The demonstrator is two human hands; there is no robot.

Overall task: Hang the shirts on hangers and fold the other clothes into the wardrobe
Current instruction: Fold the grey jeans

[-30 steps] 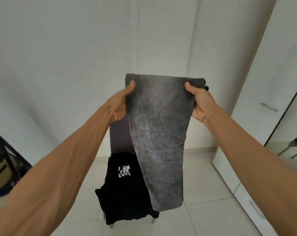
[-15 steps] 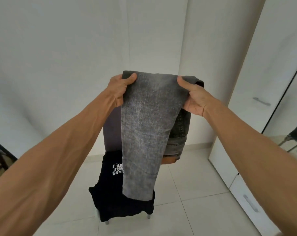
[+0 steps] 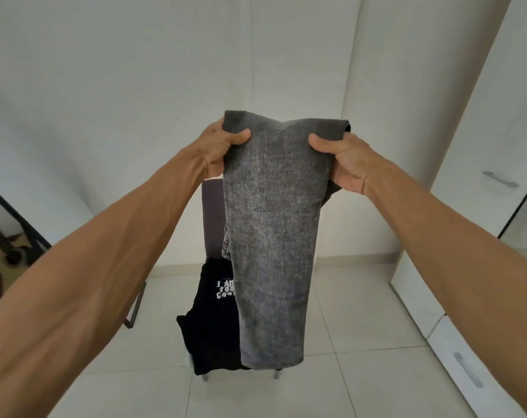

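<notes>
Grey jeans down from grip of left hand, right hand

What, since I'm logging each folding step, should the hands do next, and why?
Probably fold the jeans in half, bringing the bottom end up. The left hand and right hand pinch their top edge in the air, and they hang as a long strip, likely too long to shelve, before the shirt on the chair.

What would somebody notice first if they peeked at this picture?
The grey jeans hang right in the middle, with the left hand and the right hand gripping their top edge. Behind them, a black shirt with white letters lies on a chair.
</notes>
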